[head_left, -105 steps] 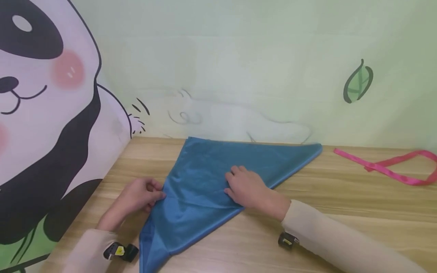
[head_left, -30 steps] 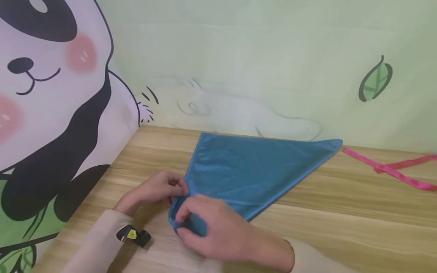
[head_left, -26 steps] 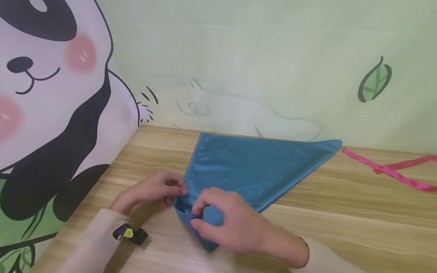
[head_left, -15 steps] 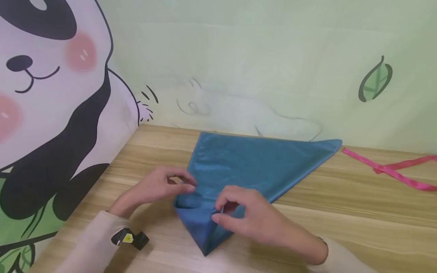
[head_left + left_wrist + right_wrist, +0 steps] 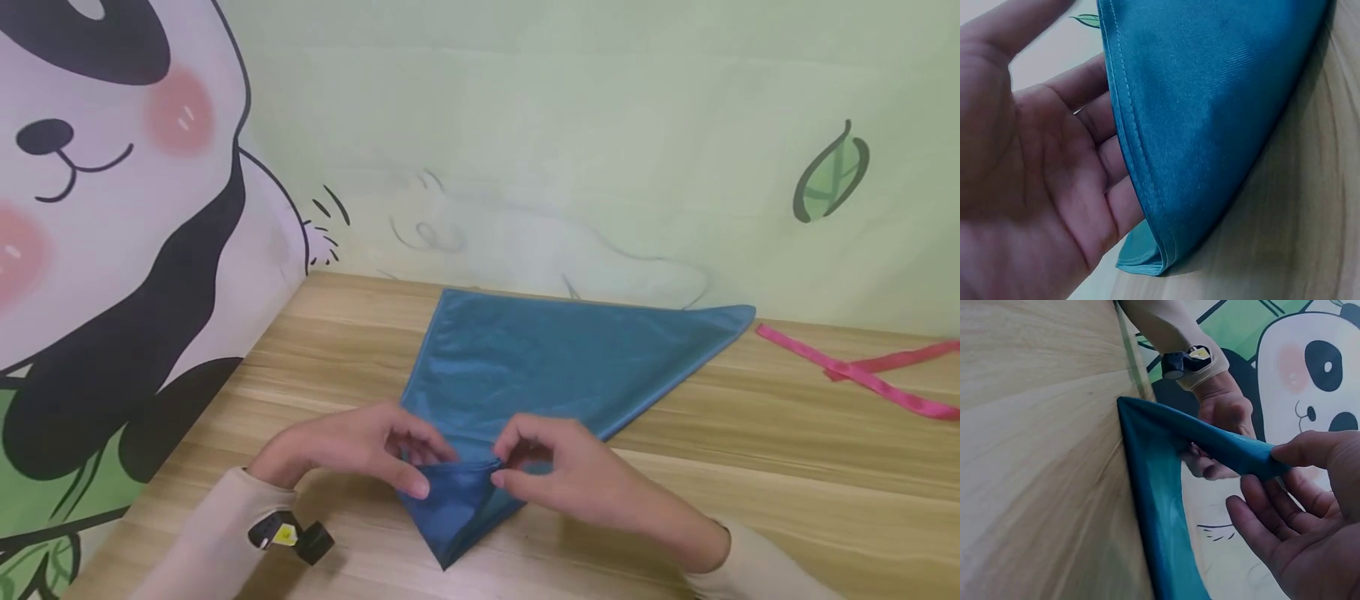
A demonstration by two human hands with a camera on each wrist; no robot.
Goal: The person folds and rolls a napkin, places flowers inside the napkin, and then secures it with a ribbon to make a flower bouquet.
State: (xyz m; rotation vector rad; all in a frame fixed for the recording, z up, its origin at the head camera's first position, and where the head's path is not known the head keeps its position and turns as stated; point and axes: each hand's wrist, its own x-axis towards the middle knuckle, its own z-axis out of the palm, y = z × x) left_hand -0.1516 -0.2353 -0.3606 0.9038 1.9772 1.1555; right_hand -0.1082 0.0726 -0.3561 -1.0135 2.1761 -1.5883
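Note:
A blue satiny cloth (image 5: 555,358) with stitched edges lies folded on the table, its near-left corner turned up into a raised flap (image 5: 450,496). My right hand (image 5: 581,471) pinches the flap's corner between thumb and fingertips, as the right wrist view also shows. At the flap's left part is my left hand (image 5: 360,446). Its fingers reach behind the hemmed edge in the left wrist view, where the palm (image 5: 1041,169) faces the camera and the thumb stands away from the cloth. The left fingertips are hidden behind the flap.
A pink ribbon (image 5: 870,375) lies crossed over itself on the wooden table (image 5: 712,483), to the right of the cloth. Behind the table hangs a pale green backdrop (image 5: 562,108) with a printed panda (image 5: 180,292) on the left.
The cloth's near-left corner, stretched toward me earlier, is now folded up to the right. My right hand has drawn the flap rightward; the left hand has moved in behind its edge.

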